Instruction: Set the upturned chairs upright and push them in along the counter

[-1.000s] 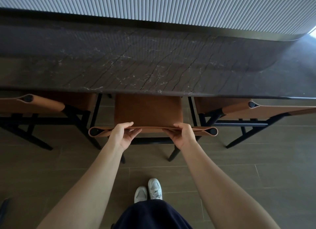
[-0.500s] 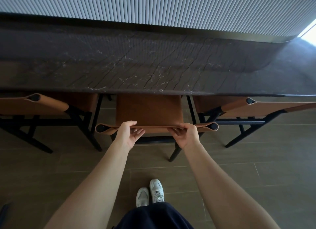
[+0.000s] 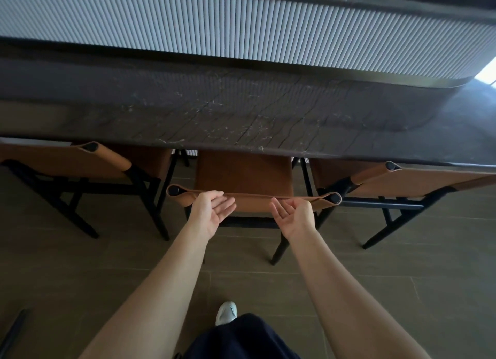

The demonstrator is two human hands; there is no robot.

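Both hands open at the middle chair's backrest

Left hand (image 3: 212,211) and right hand (image 3: 294,215) hover palms-up, fingers loose, beside the middle chair (image 3: 243,176) under the counter (image 3: 241,117).

- The counter (image 3: 241,117) edge overhangs the middle chair (image 3: 244,176), covering the far part of its seat.
- 2 neighbouring chairs, the left chair (image 3: 80,162) and the right chair (image 3: 418,181), flank it with narrow gaps between frames.
- The floor (image 3: 402,264) behind the chairs lies open.
- The left hand (image 3: 210,211) and the right hand (image 3: 294,215) hang open-palmed just at the backrest (image 3: 252,199).
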